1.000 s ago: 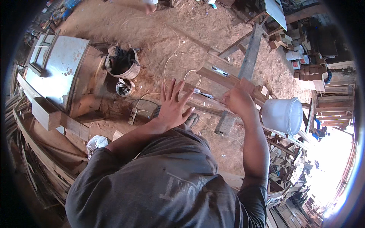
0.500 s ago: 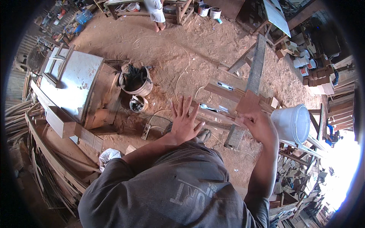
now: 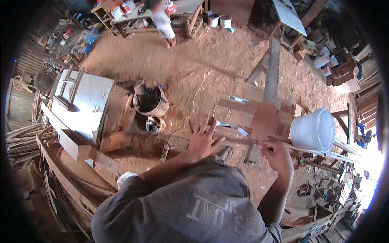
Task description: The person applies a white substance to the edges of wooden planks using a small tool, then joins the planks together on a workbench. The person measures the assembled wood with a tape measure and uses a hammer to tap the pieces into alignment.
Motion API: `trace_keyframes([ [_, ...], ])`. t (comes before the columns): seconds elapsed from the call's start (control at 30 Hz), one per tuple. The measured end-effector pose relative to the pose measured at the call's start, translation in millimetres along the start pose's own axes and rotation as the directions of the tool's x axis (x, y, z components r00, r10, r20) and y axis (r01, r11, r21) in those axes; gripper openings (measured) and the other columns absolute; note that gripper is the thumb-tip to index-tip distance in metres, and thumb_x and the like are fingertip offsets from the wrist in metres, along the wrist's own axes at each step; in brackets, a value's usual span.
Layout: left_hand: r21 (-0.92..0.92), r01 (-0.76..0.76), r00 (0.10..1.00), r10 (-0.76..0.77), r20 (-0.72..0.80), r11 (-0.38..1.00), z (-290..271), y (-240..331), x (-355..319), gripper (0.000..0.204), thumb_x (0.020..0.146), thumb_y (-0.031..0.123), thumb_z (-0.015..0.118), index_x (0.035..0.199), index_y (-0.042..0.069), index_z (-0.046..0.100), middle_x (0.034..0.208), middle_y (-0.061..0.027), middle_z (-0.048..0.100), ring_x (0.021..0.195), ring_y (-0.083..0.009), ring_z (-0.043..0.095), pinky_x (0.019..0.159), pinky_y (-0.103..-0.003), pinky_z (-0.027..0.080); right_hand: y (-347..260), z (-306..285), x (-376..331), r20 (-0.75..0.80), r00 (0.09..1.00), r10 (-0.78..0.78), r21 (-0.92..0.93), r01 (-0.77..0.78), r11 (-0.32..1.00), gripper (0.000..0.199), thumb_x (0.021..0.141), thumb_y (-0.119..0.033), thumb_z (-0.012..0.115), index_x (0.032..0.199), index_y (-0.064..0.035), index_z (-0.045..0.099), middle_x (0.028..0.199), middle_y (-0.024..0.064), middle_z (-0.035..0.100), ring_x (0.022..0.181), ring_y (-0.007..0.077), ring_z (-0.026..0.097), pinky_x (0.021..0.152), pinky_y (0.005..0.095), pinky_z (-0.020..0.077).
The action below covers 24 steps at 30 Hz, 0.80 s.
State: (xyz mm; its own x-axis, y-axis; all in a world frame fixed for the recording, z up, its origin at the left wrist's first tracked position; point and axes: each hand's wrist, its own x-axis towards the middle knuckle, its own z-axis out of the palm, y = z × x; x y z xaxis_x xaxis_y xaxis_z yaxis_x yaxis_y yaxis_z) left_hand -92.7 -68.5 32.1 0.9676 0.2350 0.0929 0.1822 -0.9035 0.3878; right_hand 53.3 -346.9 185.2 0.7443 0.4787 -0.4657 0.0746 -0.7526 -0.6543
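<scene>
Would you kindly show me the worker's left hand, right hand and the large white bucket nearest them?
Left hand point(image 3: 200, 141): head view, on the back of the hand.
Right hand point(image 3: 279, 156): head view, on the middle of the hand.
Large white bucket point(image 3: 306, 131): head view, on its side wall.

My view comes from the left one of two fisheye cameras worn side by side on my head, looking steeply down and outward over my own body. My dark shirt point(image 3: 162, 206) fills the lower middle, nearest the lens. My left hand point(image 3: 201, 139) lies a little farther out, close to the centre, and my right hand point(image 3: 277, 156) right of it, both seen from above. Past them the brown floor point(image 3: 227, 48) stretches to a table point(image 3: 186, 9) and another person point(image 3: 164, 23) at the top, well away. The picture is upright, its left my left; long boards point(image 3: 67, 182) bow along the rim, which darkens into black corners
</scene>
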Motion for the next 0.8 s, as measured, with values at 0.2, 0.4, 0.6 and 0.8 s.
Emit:
trace_keyframes([
  [0.2,0.066,-0.092,0.992,0.097,-0.076,0.994,-12.8,-14.1,12.2,0.077,0.099,0.07,0.065,0.156,0.019,0.064,0.182,-0.0154,0.022,0.165,-0.0559,0.012,0.124,-0.084,0.004,19.4,3.2,2.8,-0.023,1.0,0.012,0.033,-0.011,0.999,0.034,0.101,-0.029,0.079,0.129,-0.0093,0.081,0.111,0.016,0.081,0.085,0.0205,0.076,0.079,0.0368,0.0575],
  [0.4,0.062,-0.199,0.975,0.204,-0.083,0.978,-13.5,-24.4,20.1,0.068,0.099,0.069,0.066,0.15,0.026,0.07,0.182,-0.0128,0.021,0.165,-0.0559,0.012,0.122,-0.087,0.003,5.1,-0.6,-1.8,-0.082,0.997,-0.003,0.025,0.005,1.0,0.032,0.101,-0.029,0.079,0.125,-0.0081,0.082,0.102,0.0155,0.082,0.08,0.0219,0.076,0.078,0.0389,0.0576],
  [0.6,0.144,-0.3,0.948,0.312,-0.068,0.943,-16.5,-26.3,23.4,0.067,0.102,0.069,0.06,0.153,0.026,0.068,0.183,-0.0072,0.022,0.168,-0.048,0.012,0.125,-0.084,0.009,11.4,2.3,-15.0,-0.145,0.989,-0.022,0.125,0.04,0.991,0.031,0.101,-0.021,0.078,0.126,-0.0027,0.08,0.103,0.0154,0.081,0.08,0.0197,0.076,0.075,0.036,0.0584],
  [0.8,0.212,-0.4,0.914,0.406,0.017,0.892,-30.4,-23.5,29.1,0.066,0.103,0.064,0.06,0.148,0.017,0.071,0.18,-0.0078,0.03,0.167,-0.0468,0.017,0.125,-0.084,0.011,19.2,-0.1,-33.7,-0.205,0.978,-0.02,0.103,0.042,0.994,0.03,0.102,-0.013,0.077,0.125,0.0061,0.078,0.097,0.0109,0.082,0.076,0.0136,0.075,0.069,0.0307,0.0593],
])
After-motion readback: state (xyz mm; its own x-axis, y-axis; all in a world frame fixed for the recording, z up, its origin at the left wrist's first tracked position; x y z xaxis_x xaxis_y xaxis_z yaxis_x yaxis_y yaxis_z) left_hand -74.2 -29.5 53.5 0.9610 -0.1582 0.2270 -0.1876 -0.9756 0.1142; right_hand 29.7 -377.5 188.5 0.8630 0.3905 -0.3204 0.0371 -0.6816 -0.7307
